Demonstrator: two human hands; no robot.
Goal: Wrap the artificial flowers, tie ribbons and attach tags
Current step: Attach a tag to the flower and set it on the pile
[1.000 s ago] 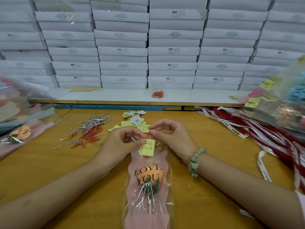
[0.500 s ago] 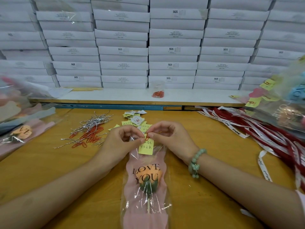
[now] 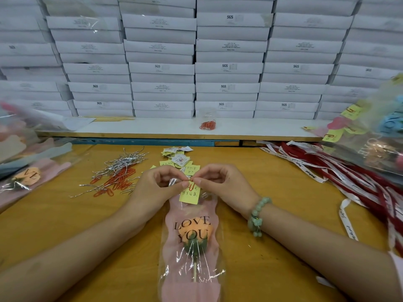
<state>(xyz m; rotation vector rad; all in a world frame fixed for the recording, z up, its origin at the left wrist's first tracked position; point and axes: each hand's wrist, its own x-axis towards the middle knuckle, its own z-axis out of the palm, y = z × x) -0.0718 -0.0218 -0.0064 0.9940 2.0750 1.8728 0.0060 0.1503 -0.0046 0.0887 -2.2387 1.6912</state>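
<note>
flower: orange bloom on a green calyx and pale stick, lying flat on the table at the middle front, bloom end pointing away from the person; it lies below both hands, between the forearms, apart from the fingers
sleeve: clear film with a pink liner printed LOVE YOU, around the flower; its top end runs up to the fingertips of both hands
tag: yellow slip with handwriting, on the sleeve's top end, just under the meeting fingertips
clip: orange paper clip over the tag's top edge, between the two hands
left hand: fingers curled, thumb and forefinger pinching the sleeve's crinkled top just left of the clip
right hand: fingers curled, thumb and forefinger pinching the clip's upper end; its fingertips almost touch those of the left hand
bracelet: pale green beads on the right wrist
loose clips: orange heap left of the left hand, mixed with silver twist ties
spare tags: yellow and white slips just beyond the hands
ribbons: red and white printed strips on the table at the right
other sleeves: at the far left edge, blurred
boxes: white, stacked in a wall behind a white shelf
bag: small, clear, holding orange clips, on the shelf
</note>
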